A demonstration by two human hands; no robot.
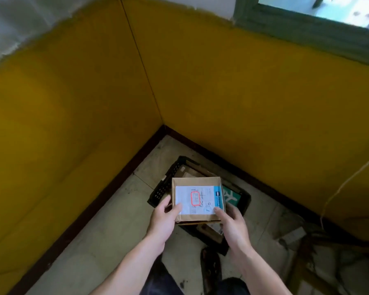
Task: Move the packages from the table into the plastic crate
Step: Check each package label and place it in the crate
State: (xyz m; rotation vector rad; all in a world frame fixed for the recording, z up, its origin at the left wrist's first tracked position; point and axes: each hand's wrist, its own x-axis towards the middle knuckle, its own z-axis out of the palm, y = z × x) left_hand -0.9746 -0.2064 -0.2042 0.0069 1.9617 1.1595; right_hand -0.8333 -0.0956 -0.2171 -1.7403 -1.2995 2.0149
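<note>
2 yellow walls (73,103) meeting in a corner, dark skirting (107,191) running along the base. Stained pale floor (115,231) showing grime. Green-framed window (296,26) letting daylight in top right.

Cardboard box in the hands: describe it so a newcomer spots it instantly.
In the yellow walls' corner sits a black plastic crate. Left hand and right hand hold the cardboard box above it. Its white label with a red-ringed mark and blue edge strip sets it apart from the packages below.

a cardboard box (197,199) sits between both hands above the crate (160,191), which holds other packages (192,170).
</note>
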